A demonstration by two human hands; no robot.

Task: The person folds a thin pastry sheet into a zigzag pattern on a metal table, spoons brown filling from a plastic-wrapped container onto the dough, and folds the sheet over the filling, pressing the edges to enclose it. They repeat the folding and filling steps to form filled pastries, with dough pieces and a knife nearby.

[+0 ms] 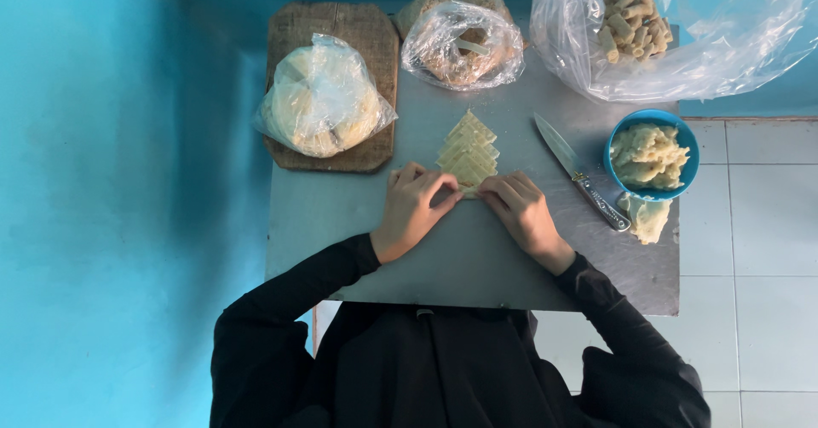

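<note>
A row of pale yellow, overlapping square dough wrappers (468,149) lies on the grey metal tabletop (341,215). My left hand (412,209) and my right hand (520,211) meet at the near end of that row. The fingertips of both pinch the nearest wrapper, which is mostly hidden under them. Both arms wear black sleeves.
A steel knife (577,171) lies right of the wrappers. A blue bowl of pale filling (651,155) stands beyond it, with a lump of filling (647,218) beside it. A wooden board (366,36) carries a bagged round stack (321,98). Two more plastic bags (461,44) (673,31) sit at the back.
</note>
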